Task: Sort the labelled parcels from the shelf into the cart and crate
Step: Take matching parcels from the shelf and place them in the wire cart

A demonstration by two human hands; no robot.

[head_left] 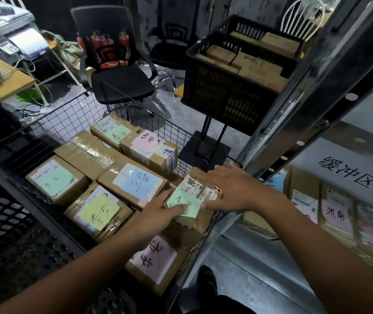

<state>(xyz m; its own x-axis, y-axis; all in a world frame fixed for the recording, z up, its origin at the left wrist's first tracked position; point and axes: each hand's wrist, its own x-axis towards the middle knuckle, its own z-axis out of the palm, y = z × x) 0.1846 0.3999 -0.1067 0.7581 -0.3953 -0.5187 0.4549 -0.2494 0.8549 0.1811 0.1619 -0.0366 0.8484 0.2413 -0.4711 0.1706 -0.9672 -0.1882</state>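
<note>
A small cardboard parcel (198,192) with a green note and printed labels sits at the right side of the wire cart (72,118), on top of other boxes. My left hand (158,208) grips its left edge, thumb on the green note. My right hand (230,189) lies over its right side, thumb at the near edge. Several taped parcels with green, blue, yellow and pink handwritten notes fill the cart, one being the blue-note parcel (135,182). More labelled parcels (337,214) stand on the metal shelf (305,91) at the right. A black crate (233,91) of boxes stands on a stand behind.
A black perforated crate (6,218) lies at the left next to the cart. Two black office chairs (122,82) stand behind the cart. A desk with a printer (20,41) is at the far left. The shelf post runs diagonally beside my right hand.
</note>
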